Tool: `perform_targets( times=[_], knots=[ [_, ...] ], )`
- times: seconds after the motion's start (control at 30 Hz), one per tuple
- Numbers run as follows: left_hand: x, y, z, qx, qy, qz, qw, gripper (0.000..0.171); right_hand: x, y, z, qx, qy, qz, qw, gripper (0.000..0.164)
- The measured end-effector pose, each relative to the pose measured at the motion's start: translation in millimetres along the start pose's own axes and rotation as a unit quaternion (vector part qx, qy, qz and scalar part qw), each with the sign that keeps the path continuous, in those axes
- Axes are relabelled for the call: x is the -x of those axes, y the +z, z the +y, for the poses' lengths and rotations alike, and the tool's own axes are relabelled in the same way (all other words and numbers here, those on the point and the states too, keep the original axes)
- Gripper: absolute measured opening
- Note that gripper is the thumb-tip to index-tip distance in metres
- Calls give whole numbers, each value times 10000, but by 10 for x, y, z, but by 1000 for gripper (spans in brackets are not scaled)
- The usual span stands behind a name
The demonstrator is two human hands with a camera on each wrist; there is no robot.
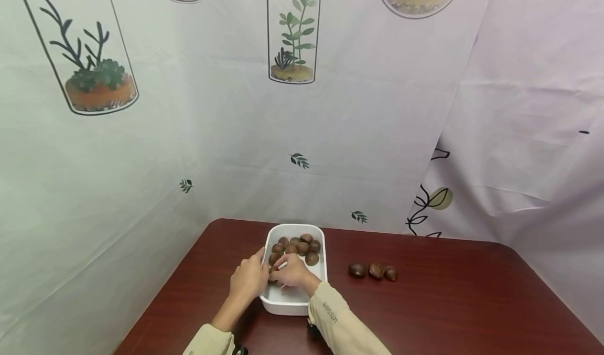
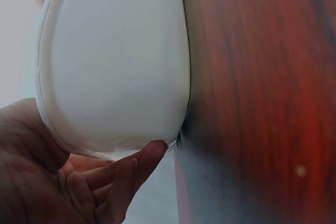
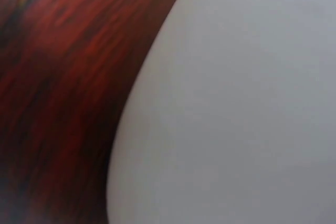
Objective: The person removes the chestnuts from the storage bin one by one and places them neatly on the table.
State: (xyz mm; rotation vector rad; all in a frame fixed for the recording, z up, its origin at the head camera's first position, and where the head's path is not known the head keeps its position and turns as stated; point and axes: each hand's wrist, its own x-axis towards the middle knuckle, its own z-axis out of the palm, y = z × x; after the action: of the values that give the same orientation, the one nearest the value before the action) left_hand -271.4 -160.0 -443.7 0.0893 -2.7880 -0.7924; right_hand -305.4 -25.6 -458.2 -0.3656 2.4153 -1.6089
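A white rectangular tray [image 1: 285, 309] stands on the table with several brown chestnuts [image 1: 303, 248] in its far half and along its left side. My left hand [image 1: 247, 279] holds the tray's left wall; in the left wrist view, fingers [image 2: 123, 174] lie against the outside of the tray [image 2: 118, 66]. Inside the tray, my right hand [image 1: 293, 272] reaches to the left side, where its thumb and fingers pinch a chestnut [image 1: 272, 277], partly hidden. The right wrist view shows only the tray's wall [image 3: 226, 103] and the table, not the hand.
Three chestnuts [image 1: 376, 271] lie in a row on the dark red wooden table [image 1: 443, 302], right of the tray. Behind the table and at both sides hangs a white cloth [image 1: 330, 135] printed with plants.
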Motion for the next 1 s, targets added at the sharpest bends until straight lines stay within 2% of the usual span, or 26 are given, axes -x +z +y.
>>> perform_targets(
  times=[0.2,0.4,0.7,1.0],
  knots=[
    [11,17,-1,24,7,73,10000,46,31,9,0,-91,-11,-71,9999,19],
    [6,33,14,41,4,123,9999,46,72,-91,-15,-309,-220,91,9992,20],
    [5,-1,16,-66,-12,122,9999,47,205,-455,-157,-697,-373,-102,9968,29],
    [21,0,-1,-2,3,158,9999,46,387,-820,-182,-745,-486,-138,9959,34]
  ],
)
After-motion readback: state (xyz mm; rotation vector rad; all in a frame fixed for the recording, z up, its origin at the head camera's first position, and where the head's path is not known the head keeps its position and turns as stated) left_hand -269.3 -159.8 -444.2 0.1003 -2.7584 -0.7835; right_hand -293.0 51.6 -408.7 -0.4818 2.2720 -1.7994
